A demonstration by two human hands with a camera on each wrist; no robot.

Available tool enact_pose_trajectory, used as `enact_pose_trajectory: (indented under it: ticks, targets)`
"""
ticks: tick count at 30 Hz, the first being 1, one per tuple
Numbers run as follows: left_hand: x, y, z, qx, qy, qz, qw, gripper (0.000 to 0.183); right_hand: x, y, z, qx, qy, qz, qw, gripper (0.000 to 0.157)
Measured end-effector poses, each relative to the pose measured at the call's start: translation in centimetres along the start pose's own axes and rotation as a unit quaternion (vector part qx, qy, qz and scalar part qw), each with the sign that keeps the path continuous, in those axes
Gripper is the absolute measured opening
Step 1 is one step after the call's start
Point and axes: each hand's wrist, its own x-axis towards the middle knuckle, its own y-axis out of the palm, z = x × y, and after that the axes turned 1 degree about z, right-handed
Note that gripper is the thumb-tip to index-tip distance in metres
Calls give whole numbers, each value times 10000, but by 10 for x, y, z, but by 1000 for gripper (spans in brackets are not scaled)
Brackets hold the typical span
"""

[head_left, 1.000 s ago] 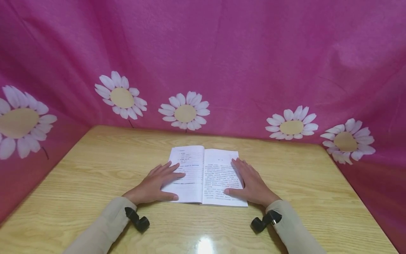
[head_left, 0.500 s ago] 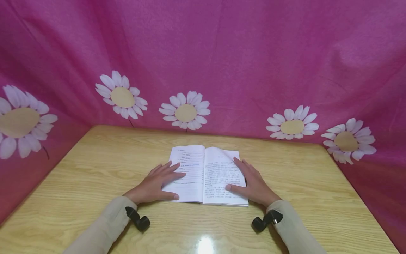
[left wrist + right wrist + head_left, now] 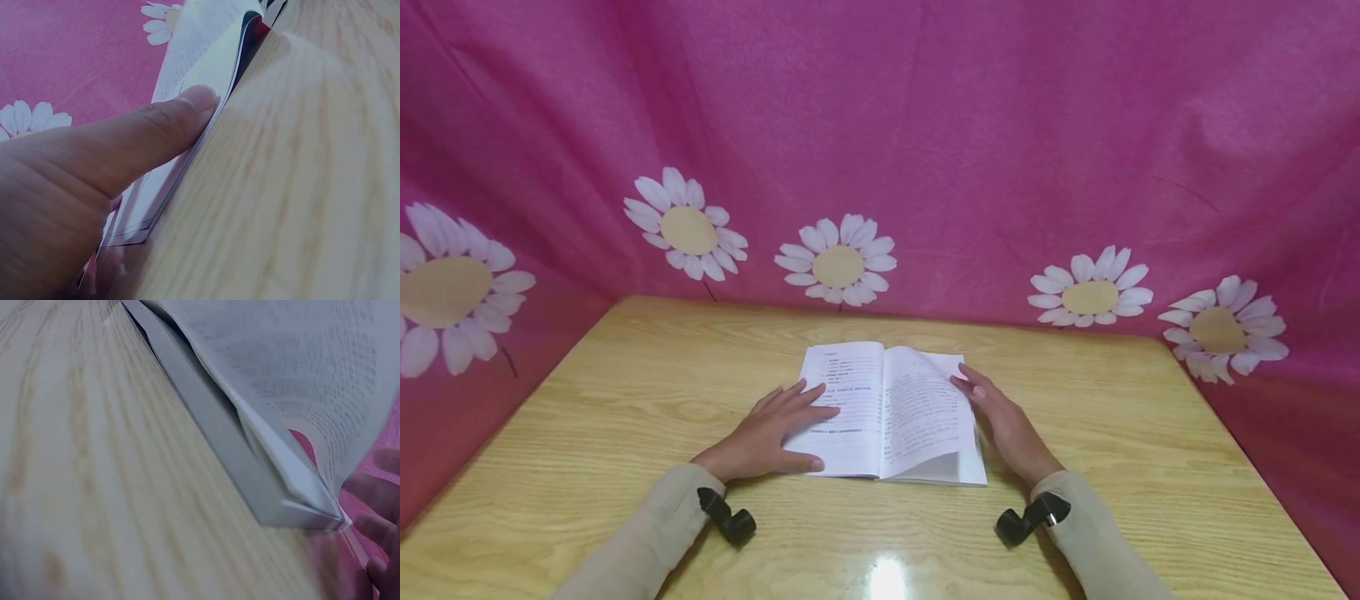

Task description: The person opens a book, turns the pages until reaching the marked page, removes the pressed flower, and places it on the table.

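An open book (image 3: 921, 417) lies on the wooden table with printed pages on both sides. My left hand (image 3: 760, 433) rests on its left page, fingers spread, thumb along the near edge. In the left wrist view that thumb (image 3: 156, 128) presses the page margin. At the outer edge of the right page is my right hand (image 3: 1003, 417), its fingers extended and slightly bent. One loose page (image 3: 925, 412) curves up off the stack beside those fingers. The right wrist view shows this lifted page (image 3: 300, 369) bowed upward, with several fingers (image 3: 378, 494) near its edge; the right thumb is hidden.
The light wooden table (image 3: 625, 383) extends around the book. A pink curtain (image 3: 925, 150) with large white daisies hangs behind and along the sides. Each sleeve bears a small black wrist camera, one on the left (image 3: 730, 521) and one on the right (image 3: 1030, 517).
The top right page, flat at first, has buckled and lifted away from the stack. My right hand has turned and its thumb has left the page's face. My left hand stays put.
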Motion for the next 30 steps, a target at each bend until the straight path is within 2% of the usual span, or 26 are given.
enact_pose_trajectory:
  ticks: [2,5,7,12,18,24,30]
  targets:
    - [0,0,0,9,39,-19,10000,74,0,0,1,162,107,34,9998,48]
    - [0,0,-1,38,70,-16,10000,74,1,0,0,43,155,-30,9999,48]
    - [0,0,-1,57,79,-18,10000,74,1,1,0,-200,22,-137,9997,49]
    - [1,-1,-1,66,10,14,10000,74,2,2,-4,-350,-409,-254,9982,57]
    - [0,-2,-2,-12,-151,67,9999,75,3,3,-1,-701,-119,-224,9972,63]
    - [0,-1,0,25,-90,16,10000,75,2,7,12,-906,-324,-174,9952,51]
    - [1,0,0,-69,-75,-8,9999,67,-1,20,32,-694,-634,222,9953,37]
